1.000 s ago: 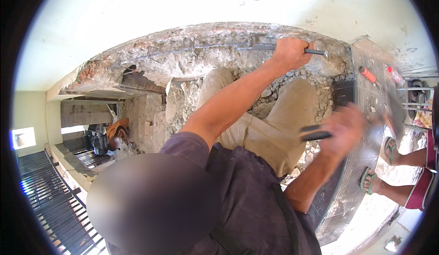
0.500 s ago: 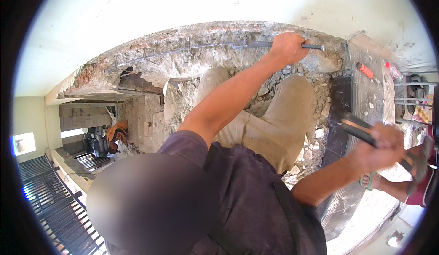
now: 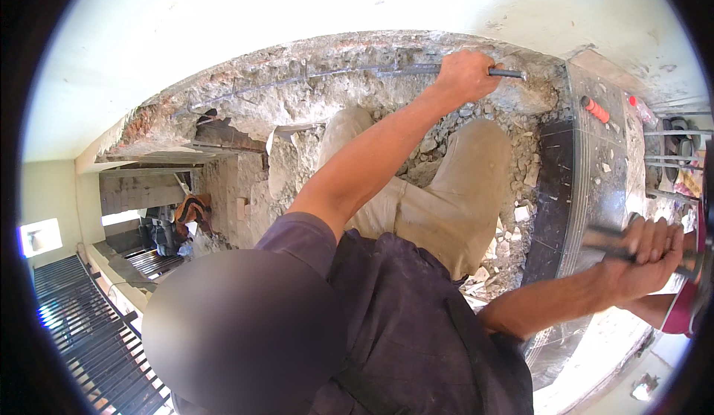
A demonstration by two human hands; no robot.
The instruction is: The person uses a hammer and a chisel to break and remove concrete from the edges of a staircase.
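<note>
My left hand (image 3: 465,74) is closed around a thin steel bar (image 3: 349,73) that runs along the broken concrete edge (image 3: 297,103). The bar's end (image 3: 510,74) sticks out just right of my fist. My right hand (image 3: 643,255) is drawn back at the far right, gripping the dark handle of a hammer-like tool (image 3: 606,238); its head is out of sight at the rim. My legs in tan trousers (image 3: 446,199) stand on grey rubble (image 3: 513,214) between the two hands.
A black polished stone slab (image 3: 587,192) stands right of the rubble, with an orange-handled tool (image 3: 595,108) on its far end. Another person's red sleeve (image 3: 688,307) shows at the right rim. A metal grille (image 3: 74,326) lies far below at lower left.
My right hand has swung with the tool from beside my knee out to the right and slightly down. My left hand has kept its grip on the bar.
</note>
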